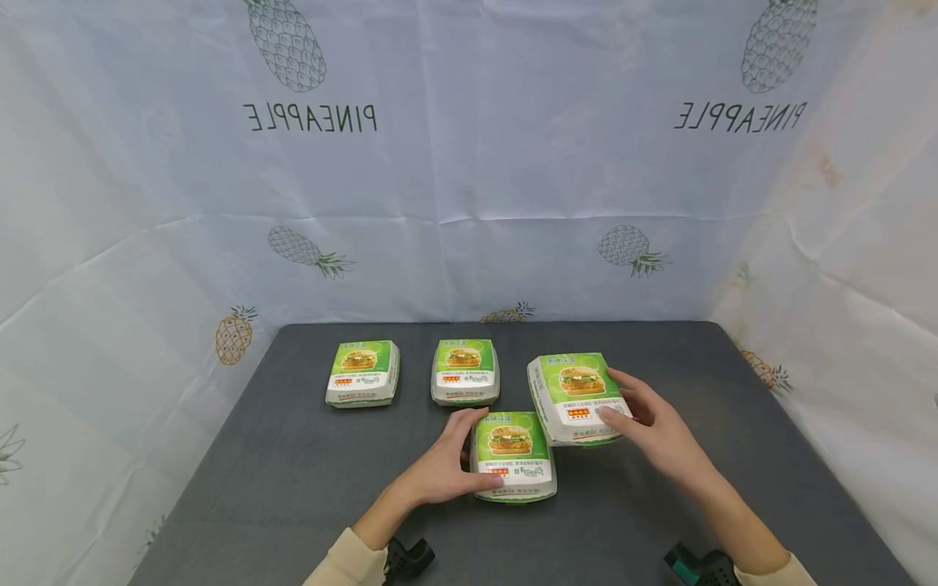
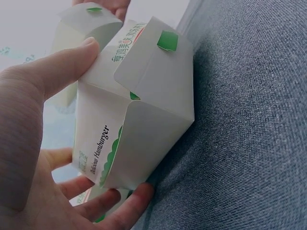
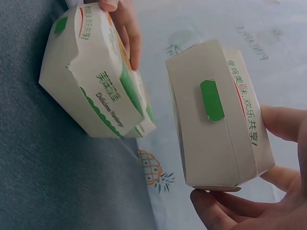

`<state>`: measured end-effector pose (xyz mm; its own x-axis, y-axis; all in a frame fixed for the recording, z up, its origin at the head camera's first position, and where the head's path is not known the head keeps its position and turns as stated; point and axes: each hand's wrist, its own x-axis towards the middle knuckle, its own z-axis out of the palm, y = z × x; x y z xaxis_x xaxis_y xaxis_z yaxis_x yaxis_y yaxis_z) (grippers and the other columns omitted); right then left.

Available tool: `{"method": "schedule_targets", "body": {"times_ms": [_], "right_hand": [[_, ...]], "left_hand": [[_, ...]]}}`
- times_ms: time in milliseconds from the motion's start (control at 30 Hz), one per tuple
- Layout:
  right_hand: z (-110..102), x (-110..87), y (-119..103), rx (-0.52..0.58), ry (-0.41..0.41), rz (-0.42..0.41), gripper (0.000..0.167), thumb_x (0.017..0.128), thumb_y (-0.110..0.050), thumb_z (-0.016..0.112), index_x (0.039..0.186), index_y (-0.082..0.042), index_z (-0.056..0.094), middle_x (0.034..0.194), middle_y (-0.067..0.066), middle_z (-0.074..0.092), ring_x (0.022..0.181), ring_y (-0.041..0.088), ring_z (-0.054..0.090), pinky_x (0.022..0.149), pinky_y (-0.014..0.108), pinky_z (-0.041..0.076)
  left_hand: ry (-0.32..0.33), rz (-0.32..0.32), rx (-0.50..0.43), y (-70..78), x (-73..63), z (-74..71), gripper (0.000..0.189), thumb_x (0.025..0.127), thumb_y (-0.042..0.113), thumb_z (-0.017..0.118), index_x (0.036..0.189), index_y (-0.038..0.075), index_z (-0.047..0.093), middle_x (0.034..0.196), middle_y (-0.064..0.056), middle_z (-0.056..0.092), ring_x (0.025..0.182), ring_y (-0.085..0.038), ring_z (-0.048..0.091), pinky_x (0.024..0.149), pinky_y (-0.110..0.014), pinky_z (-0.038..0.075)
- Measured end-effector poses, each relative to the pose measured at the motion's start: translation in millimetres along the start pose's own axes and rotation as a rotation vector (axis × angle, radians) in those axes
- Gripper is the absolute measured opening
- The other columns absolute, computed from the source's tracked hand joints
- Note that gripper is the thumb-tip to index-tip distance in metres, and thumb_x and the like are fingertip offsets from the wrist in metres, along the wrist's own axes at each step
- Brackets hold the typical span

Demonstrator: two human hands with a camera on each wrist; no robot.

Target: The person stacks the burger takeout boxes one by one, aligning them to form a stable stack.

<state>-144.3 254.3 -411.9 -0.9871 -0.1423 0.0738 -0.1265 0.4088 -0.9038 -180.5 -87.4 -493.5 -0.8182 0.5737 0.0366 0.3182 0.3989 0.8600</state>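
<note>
Nearest the front of the table sits a green and white hamburger box (image 1: 513,456) with a burger picture on its lid. My left hand (image 1: 447,464) grips it from the left, thumb at the near edge and fingers at the far side. In the left wrist view that box (image 2: 139,81) rests on the dark cloth. Just to its right, my right hand (image 1: 659,427) holds a second hamburger box (image 1: 579,399) by its right side. The right wrist view shows this held box (image 3: 211,115) raised off the table, thumb on top and fingers along its lower side.
Two more hamburger boxes stand toward the back, one at the left (image 1: 362,374) and one in the middle (image 1: 465,373). A dark cloth covers the table (image 1: 352,456). White curtains (image 1: 469,163) printed with pineapples hang behind and at both sides.
</note>
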Motion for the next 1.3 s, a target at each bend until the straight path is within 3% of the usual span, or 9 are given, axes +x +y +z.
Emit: {"method": "schedule_targets", "body": {"times_ms": [333,867,1167,1300], "right_hand": [[19,-4.8,9,0.093,-0.046,0.039,0.068,0.101,-0.024,0.066,0.159,-0.012,0.033,0.139,0.023,0.053,0.11,0.025,0.063,0.081,0.031,0.055],[40,-9.7,10,0.066,-0.043,0.064,0.069,0.098,-0.029,0.071,0.157,-0.015,0.038,0.138,0.019,0.054,0.11,0.029,0.061,0.08,0.031,0.055],[45,-10.0,9,0.038,-0.031,0.024,0.072,0.097,-0.029,0.073,0.157,-0.016,0.037,0.139,0.015,0.053,0.117,0.031,0.058,0.083,0.03,0.055],[48,-10.1,7,0.033,-0.027,0.036,0.075,0.096,-0.031,0.074,0.159,-0.018,0.034,0.144,0.014,0.049,0.122,0.033,0.056,0.086,0.031,0.054]], "left_hand": [[0.001,-0.002,0.009,0.7,-0.1,1.8,0.1,0.084,0.049,0.08,0.161,0.013,0.027,0.157,-0.007,0.026,0.126,-0.021,0.048,0.09,-0.032,0.052],[0.009,0.008,0.013,2.0,0.3,2.1,0.099,0.085,0.048,0.08,0.161,0.013,0.027,0.159,-0.006,0.025,0.131,-0.022,0.045,0.093,-0.034,0.052],[0.045,-0.021,0.119,11.7,-8.0,-4.8,0.098,0.083,0.055,0.079,0.161,0.024,0.029,0.163,-0.005,0.022,0.148,-0.03,0.023,0.107,-0.062,0.037],[0.063,-0.014,0.123,20.8,-12.1,-7.6,0.096,0.084,0.055,0.078,0.161,0.027,0.029,0.163,-0.005,0.022,0.148,-0.03,0.023,0.107,-0.064,0.036]]}}
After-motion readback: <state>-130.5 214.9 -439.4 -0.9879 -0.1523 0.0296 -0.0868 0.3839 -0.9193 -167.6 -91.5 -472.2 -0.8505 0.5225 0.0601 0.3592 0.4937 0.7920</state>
